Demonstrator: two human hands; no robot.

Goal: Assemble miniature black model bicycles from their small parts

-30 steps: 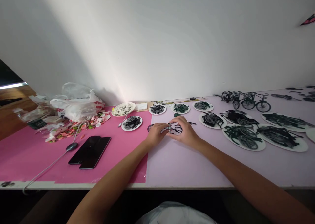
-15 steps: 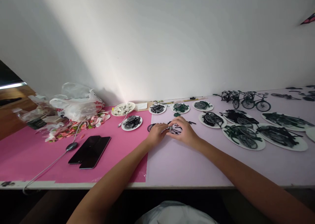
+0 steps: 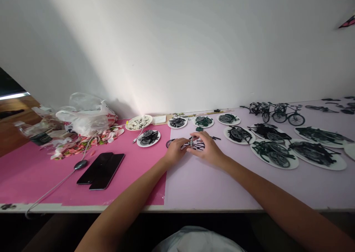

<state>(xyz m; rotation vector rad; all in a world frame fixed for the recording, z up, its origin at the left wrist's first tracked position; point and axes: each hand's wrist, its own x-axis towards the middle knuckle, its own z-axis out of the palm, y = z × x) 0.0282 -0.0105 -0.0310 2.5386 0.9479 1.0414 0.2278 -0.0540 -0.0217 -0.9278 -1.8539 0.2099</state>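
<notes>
My left hand (image 3: pixel 175 151) and my right hand (image 3: pixel 210 147) meet over the lilac half of the table. Pinched between their fingertips is a small greyish model-bicycle part (image 3: pixel 191 142); its exact shape is too small to make out. Thin dark rods (image 3: pixel 198 146) show under the right hand's arched fingers. Past the left hand's fingers, a small black wheel (image 3: pixel 169 143) peeks out, partly hidden. Loose dark pieces (image 3: pixel 215 138) lie just beyond the right hand. A plate of black bicycle parts (image 3: pixel 149 138) stands left of the hands.
Several plates of black and green parts (image 3: pixel 274 154) spread to the right, with assembled model bicycles (image 3: pixel 283 113) behind them. Leftward lie two phones (image 3: pixel 101 170), a cable (image 3: pixel 54 187), pink scraps (image 3: pixel 93 145) and a plastic bag (image 3: pixel 85 115). A white wall rises behind.
The small greyish part has turned a little between my fingertips and shows more upright. My right fingers have shifted slightly; both arms stay nearly where they were.
</notes>
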